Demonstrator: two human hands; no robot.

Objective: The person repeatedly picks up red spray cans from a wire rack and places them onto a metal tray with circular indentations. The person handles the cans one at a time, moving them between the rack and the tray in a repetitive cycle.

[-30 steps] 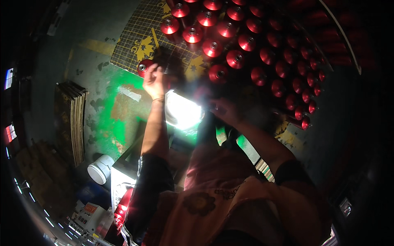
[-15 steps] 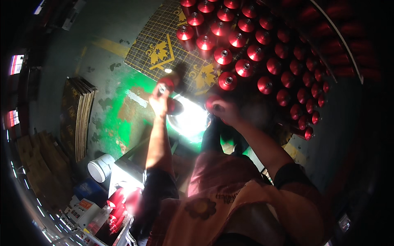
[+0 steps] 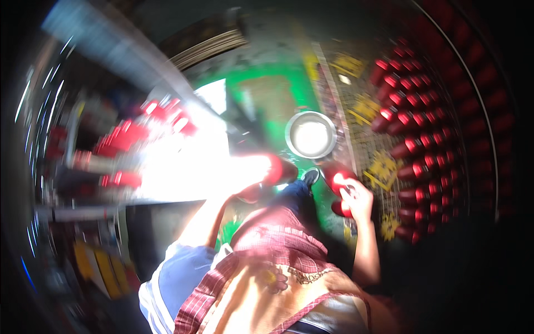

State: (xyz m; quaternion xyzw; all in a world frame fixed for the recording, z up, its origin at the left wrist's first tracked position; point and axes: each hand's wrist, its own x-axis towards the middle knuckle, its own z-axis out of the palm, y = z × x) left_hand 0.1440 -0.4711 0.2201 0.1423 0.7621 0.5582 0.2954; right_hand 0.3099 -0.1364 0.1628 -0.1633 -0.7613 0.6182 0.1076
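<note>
My left hand (image 3: 236, 177) is washed out by strong glare over a bright work surface (image 3: 189, 161). Its fingers are closed around red metal bottles; one dark red bottle (image 3: 285, 171) sticks out to the right, and a second (image 3: 250, 195) shows below it. On the other side, my right hand (image 3: 359, 197) grips red bottles too: one bottle (image 3: 335, 171) points up and left, and another (image 3: 341, 209) sits just below it. Between the hands, farther off, a round pale basin (image 3: 334, 136) stands on the green floor. Motion blur hides the finer finger positions.
Rows of red bottles (image 3: 417, 150) stand on patterned boards (image 3: 361, 128) at the right. More red bottles (image 3: 119, 139) are blurred at the left beside the bright surface. Stacked boards (image 3: 211, 47) lie at the back. My shoe (image 3: 311, 176) is near the basin.
The view has turned left: the standing bottles now appear farther right, and the bright surface has come in at the left. Both hands keep their bottles, and the left is over or beside that surface.
</note>
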